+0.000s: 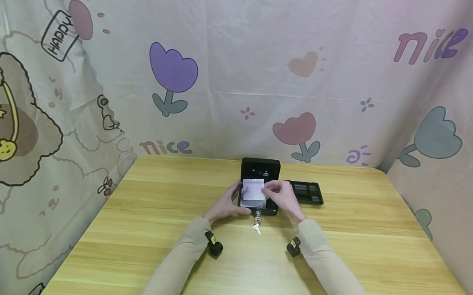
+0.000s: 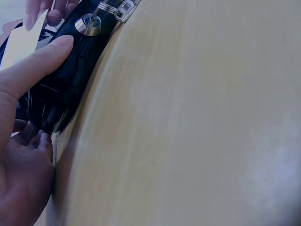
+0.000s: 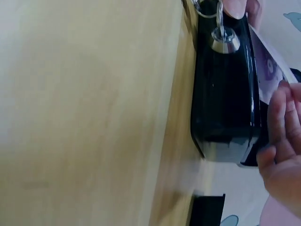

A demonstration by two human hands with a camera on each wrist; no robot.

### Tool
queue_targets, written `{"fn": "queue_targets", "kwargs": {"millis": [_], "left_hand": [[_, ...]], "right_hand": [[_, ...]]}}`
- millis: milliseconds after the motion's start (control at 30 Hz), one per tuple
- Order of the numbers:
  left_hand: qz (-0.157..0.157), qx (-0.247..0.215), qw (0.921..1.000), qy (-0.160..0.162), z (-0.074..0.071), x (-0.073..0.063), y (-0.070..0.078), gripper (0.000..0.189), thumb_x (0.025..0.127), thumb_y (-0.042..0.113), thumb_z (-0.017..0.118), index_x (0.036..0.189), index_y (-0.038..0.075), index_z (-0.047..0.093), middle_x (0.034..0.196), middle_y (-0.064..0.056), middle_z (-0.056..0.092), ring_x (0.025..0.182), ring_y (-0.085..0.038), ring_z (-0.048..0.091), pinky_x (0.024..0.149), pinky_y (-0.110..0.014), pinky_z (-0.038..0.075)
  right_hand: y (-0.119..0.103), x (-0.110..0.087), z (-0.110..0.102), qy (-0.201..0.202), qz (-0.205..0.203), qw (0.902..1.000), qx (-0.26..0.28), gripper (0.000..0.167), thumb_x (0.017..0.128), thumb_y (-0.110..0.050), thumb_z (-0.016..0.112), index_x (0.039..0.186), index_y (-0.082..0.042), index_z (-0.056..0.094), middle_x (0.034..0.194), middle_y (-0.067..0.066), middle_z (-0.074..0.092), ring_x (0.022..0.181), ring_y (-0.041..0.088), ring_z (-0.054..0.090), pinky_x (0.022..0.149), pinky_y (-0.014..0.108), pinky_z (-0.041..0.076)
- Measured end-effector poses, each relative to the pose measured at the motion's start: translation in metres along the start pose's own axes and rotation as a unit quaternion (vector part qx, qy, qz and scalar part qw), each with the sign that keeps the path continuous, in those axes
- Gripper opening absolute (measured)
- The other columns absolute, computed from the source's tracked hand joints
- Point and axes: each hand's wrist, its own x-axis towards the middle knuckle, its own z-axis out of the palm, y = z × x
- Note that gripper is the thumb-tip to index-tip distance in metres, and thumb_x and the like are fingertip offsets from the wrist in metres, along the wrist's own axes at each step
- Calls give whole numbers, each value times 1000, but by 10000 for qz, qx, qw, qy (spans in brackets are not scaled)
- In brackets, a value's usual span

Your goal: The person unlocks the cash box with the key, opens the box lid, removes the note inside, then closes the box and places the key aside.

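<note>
A black cash box stands with its lid raised near the back of the table. My left hand holds it by the left side; the thumb lies over the front rim and the other fingers are at the side. With my right hand I pinch the right edge of a purple printed paper note, tilted over the inside of the box. Under it shows a pale greyish sheet. A key sits in the front lock, and a second key hangs from its ring.
A black compartment tray lies right of the box, partly behind my right hand. The wooden table reaches back to a printed cloth, which hangs behind it and at both sides.
</note>
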Motion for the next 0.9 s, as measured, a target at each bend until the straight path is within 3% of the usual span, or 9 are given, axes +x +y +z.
{"fn": "queue_targets", "kwargs": {"millis": [133,367,600,900], "left_hand": [[13,-41,10000,-7,0,0,0,117,76,15,88,161,0,9,169,-20,12,156,-38,18,130,-47,18],[49,-58,9999,-71,0,2,-2,117,76,15,88,161,1,9,169,-19,13,157,-36,17,130,-45,18],[74,29,9999,-84,0,2,-3,118,75,17,89,161,1,9,170,-18,12,157,-35,18,130,-44,18],[7,81,10000,-39,0,0,-1,117,76,17,88,162,3,9,170,-17,10,157,-35,17,130,-45,18]], "right_hand": [[1,-1,-6,-134,-109,9997,162,17,93,-10,69,105,1,71,101,18,76,89,16,72,84,24,60],[0,-5,-20,-279,-89,9975,640,29,92,-4,66,120,2,62,95,19,72,82,13,67,70,20,55],[6,-11,-42,-592,-45,9933,991,41,90,2,66,129,7,54,94,17,68,70,12,65,64,33,61],[18,-22,-73,-937,32,9883,1199,48,87,5,67,133,9,52,96,12,62,74,11,67,75,50,65]]}}
